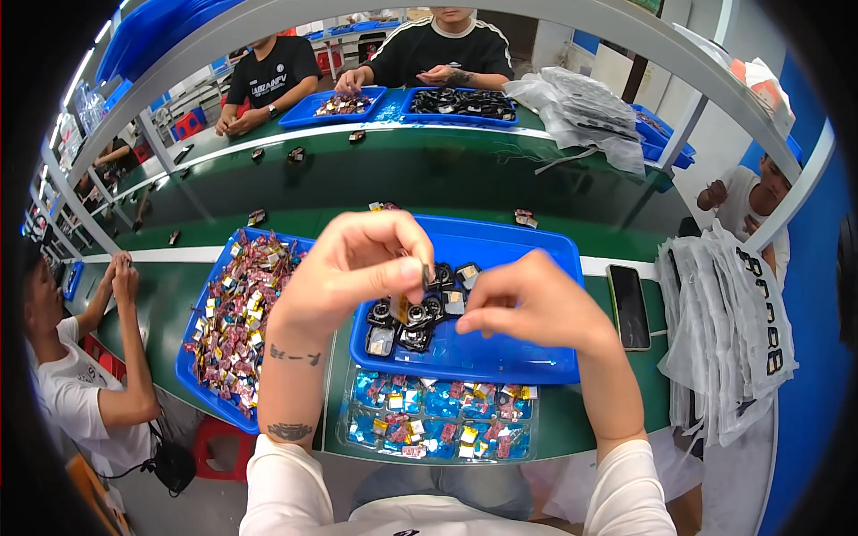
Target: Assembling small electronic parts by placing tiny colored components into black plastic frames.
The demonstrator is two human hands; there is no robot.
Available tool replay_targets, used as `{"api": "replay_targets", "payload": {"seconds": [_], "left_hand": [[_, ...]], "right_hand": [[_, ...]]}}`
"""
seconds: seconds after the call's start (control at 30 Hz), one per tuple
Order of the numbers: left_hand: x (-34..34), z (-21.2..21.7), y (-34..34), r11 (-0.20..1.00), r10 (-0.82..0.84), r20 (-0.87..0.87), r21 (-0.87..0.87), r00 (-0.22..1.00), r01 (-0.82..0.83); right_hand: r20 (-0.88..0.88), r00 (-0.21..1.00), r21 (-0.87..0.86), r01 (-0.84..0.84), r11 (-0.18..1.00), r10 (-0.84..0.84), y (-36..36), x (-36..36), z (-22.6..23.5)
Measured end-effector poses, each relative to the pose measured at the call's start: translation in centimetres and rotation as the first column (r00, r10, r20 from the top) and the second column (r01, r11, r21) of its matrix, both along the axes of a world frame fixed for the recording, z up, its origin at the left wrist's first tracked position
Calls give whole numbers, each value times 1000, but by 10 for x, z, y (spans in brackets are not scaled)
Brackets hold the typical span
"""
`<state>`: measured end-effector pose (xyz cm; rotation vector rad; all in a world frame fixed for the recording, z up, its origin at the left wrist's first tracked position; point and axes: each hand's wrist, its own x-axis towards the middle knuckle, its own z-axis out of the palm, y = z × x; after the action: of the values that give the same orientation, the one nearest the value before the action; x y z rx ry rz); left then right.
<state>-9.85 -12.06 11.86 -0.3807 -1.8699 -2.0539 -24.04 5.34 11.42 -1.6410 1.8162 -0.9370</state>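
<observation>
My left hand (362,263) is closed in a pinch on a small dark part (426,275), held above a blue tray (536,362). Bent fingers and thumb of my right hand (541,299) hover over the same tray, slightly blurred; a gap shows between them and I see nothing held. Beneath my hands, at the tray's left side, lie several black housings (416,317) with round rings and pale square faces. To the left, a second blue tray (192,357) is heaped with small pink, yellow and silver electronic pieces (241,330).
A clear compartment tray (438,429) of similar pieces sits at the near edge. A phone (630,308) and stacked white foam sheets (715,330) are on the right. Beyond runs a green conveyor belt (402,179) with scattered pieces. A grey frame bar (572,18) arches overhead; other people work around.
</observation>
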Motion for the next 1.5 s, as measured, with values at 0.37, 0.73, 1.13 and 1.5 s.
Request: {"api": "replay_targets", "payload": {"seconds": [0.37,0.73,1.13,1.5], "left_hand": [[7,12,6,980,195,69,-43,978,-193],[-9,4,18,945,328,43,-16,944,-328],[-21,-14,37,801,571,25,-235,821,-550],[-26,-19,39,770,612,9,-236,791,-593]], "right_hand": [[-540,837,60,146,987,-91,-34,-15,-72],[-422,902,65,129,990,-89,-38,-20,-78],[652,753,-332,383,862,-84,-18,4,-21],[631,771,-358,383,851,-82,-19,14,-22]]}}
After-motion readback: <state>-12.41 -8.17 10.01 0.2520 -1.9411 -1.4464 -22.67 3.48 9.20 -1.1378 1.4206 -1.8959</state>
